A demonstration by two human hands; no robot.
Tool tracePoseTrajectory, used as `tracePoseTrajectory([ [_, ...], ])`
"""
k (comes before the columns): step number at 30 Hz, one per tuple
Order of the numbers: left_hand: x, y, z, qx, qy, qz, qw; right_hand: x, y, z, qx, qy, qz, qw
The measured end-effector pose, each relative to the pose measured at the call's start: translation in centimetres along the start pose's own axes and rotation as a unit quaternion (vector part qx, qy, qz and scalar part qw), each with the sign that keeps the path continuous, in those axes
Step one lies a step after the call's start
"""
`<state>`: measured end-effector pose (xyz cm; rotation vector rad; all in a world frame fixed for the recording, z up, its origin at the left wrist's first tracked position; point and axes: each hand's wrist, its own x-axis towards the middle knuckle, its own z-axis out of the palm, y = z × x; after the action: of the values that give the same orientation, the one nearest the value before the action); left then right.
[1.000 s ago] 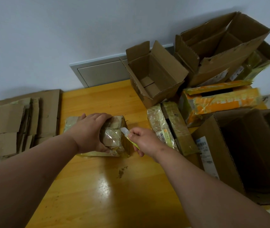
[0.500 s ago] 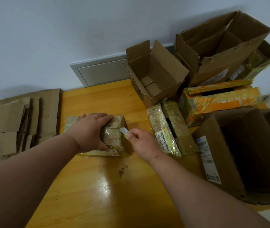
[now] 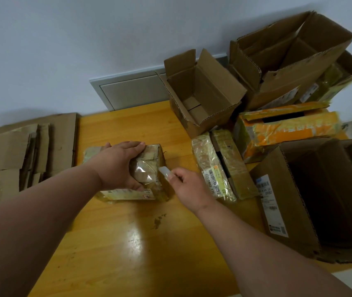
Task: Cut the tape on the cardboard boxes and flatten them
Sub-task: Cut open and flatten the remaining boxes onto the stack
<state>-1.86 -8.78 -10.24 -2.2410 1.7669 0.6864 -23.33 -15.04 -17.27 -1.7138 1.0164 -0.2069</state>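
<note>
Head view: two hands [image 3: 117,166] [image 3: 189,188] at one taped box [image 3: 149,168]; five boxes [image 3: 203,93] right.

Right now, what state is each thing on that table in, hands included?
left hand: grips the small taped box, holding it down
small taped box: still taped, not flattened
right hand: pinches the cutter
cutter: tip at the box's right end
flattened cardboard: stacked flat, left
barcode box: wrapped in tape, lying down
open brown box: flaps open, tipped
large box: open, on its side
</note>
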Motion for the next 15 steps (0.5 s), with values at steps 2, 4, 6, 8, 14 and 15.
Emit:
tracePoseTrajectory([
  [2, 0.1, 0.1, -0.3, 0.000, -0.004, -0.002, 1.000, -0.6, 0.5, 0.4, 0.009, 0.000, 0.007, 1.000],
  [4, 0.2, 0.2, -0.5, 0.000, -0.005, -0.003, 1.000, -0.7, 0.5, 0.5, 0.031, 0.004, 0.012, 0.999],
  [6, 0.1, 0.4, -0.6, -0.004, -0.002, -0.003, 1.000, -0.7, 0.4, 0.4, 0.038, 0.000, 0.014, 0.999],
  [8, 0.0, 0.6, -0.6, -0.010, 0.005, -0.005, 1.000, -0.5, 0.1, 0.1, 0.043, -0.001, 0.016, 0.999],
  [14, -0.4, 1.0, -0.8, -0.031, 0.032, -0.010, 0.999, 0.4, -0.6, -0.8, 0.043, 0.039, 0.016, 0.998],
  [15, -0.5, 1.1, -0.8, -0.029, 0.034, -0.011, 0.999, 0.6, -0.8, -0.7, 0.028, 0.035, 0.012, 0.999],
])
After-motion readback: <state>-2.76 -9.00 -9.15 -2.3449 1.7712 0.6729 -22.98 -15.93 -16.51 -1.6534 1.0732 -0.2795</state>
